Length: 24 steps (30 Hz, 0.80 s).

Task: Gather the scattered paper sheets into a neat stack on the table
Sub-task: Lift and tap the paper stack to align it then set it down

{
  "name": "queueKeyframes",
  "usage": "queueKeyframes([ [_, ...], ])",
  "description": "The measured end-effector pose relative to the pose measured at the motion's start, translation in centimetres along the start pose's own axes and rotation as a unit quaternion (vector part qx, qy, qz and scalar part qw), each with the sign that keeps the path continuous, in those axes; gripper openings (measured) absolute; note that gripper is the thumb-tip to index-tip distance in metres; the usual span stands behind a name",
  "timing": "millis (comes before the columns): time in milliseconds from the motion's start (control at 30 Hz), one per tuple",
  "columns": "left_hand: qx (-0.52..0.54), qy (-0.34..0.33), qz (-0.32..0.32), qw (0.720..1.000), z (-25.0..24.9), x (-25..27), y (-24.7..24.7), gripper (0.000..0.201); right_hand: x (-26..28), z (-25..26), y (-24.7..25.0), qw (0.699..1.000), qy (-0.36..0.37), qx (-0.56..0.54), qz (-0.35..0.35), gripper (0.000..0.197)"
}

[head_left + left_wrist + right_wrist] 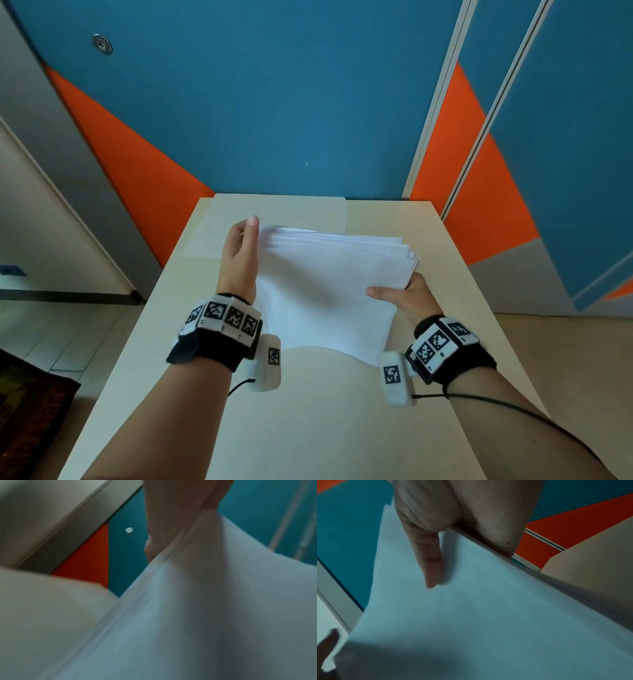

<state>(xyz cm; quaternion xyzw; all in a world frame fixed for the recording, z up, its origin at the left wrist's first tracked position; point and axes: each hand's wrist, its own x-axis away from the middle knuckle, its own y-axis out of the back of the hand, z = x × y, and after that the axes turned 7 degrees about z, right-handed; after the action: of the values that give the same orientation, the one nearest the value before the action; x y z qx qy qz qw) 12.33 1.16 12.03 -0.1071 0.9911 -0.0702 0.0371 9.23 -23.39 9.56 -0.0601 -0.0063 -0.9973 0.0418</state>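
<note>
The head view is bright and evenly lit, with a soft shadow under the near edge of the paper stack [329,284] on the table [308,411], motion blur at the stack's far left corner beside the left hand [239,253], and wide-angle bending of the wall lines toward the frame edges. Both wrist views are dimmer, soft and smeared. The paper there looks bluish-grey, shaded darkest near the lower edge, and the right hand [462,513] is out of focus.

Wall panels [274,102]: blue and orange — behind the table.
Round metal fitting [102,44]: on the blue panel, upper left.
Dark patterned rug [30,407]: floor, lower left.
</note>
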Motion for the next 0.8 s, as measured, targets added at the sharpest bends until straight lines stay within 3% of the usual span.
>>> queueKeyframes([
  [67,0.046,0.036,0.081,0.995,1.0,0.3,0.8,0.061,0.0,-0.1,-0.1,1.000,-0.005,0.000,-0.006,0.027],
  [133,0.048,0.046,0.130,0.989,1.7,1.2,1.0,0.077,0.0,0.2,-0.4,1.000,-0.001,-0.003,-0.012,0.025],
  [300,0.031,-0.003,0.119,0.992,1.0,1.3,0.7,0.036,0.0,1.4,-1.0,0.998,0.042,-0.026,-0.046,0.022],
  [400,0.047,-0.030,0.125,0.991,0.6,0.8,0.7,0.054,0.0,2.0,-1.2,0.997,0.058,-0.034,-0.048,0.025],
  [467,0.027,-0.027,0.116,0.992,1.0,1.0,0.5,0.061,0.1,2.2,-1.4,0.993,0.077,-0.079,-0.050,0.039],
  [533,0.015,-0.019,0.102,0.995,1.3,1.0,0.2,0.065,0.1,2.9,-1.8,0.985,0.096,-0.116,-0.080,0.033],
  [633,0.039,-0.014,0.084,0.996,1.3,1.0,-0.1,0.055,-0.4,4.0,-2.6,0.974,0.122,-0.103,-0.158,0.007],
  [733,0.062,-0.011,0.061,0.996,0.9,1.1,-0.4,0.034,-0.8,4.7,-3.6,0.968,0.128,-0.084,-0.198,0.030],
  [800,0.068,-0.009,0.020,0.997,0.7,0.9,-0.6,0.021,-1.0,4.9,-4.0,0.963,0.136,-0.075,-0.219,0.030],
])
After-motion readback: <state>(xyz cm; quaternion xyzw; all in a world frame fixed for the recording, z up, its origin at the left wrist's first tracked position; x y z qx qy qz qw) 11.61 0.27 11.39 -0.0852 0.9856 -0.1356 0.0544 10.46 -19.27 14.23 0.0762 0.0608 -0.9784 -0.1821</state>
